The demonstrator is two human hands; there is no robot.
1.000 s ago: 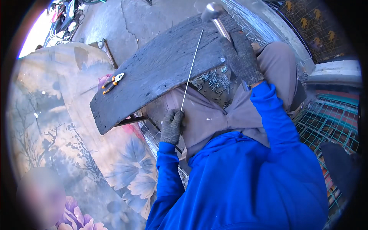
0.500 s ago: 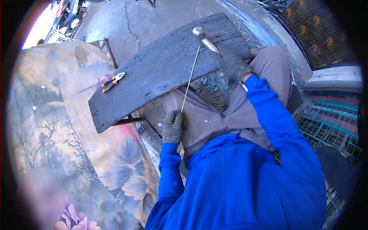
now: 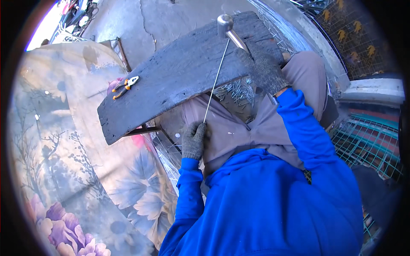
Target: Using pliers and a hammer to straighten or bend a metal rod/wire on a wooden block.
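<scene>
My left hand (image 3: 193, 140), in a grey knit glove, is closed around the lower end of a thin metal rod (image 3: 217, 79). The rod slants up and away across the edge of a dark wooden bench (image 3: 166, 77). My gloved right hand (image 3: 265, 70) grips a steel hammer (image 3: 225, 24) by its shiny handle. The hammer's head is over the bench, at the rod's far end; whether they touch I cannot tell. Pliers with orange and black handles (image 3: 125, 87) lie on the bench's left part, away from both hands.
Cut metal pieces (image 3: 239, 91) are heaped between my legs, below the bench edge. A flowered sheet (image 3: 85, 141) covers the ground at left. Long metal rods (image 3: 284, 25) lie beyond the bench on the right. A green wire rack (image 3: 367, 138) stands at my right.
The hammer head now sits slightly farther away and looks larger, and my right hand has shifted a little. My left hand still holds the rod. A blurred shape at lower left is gone.
</scene>
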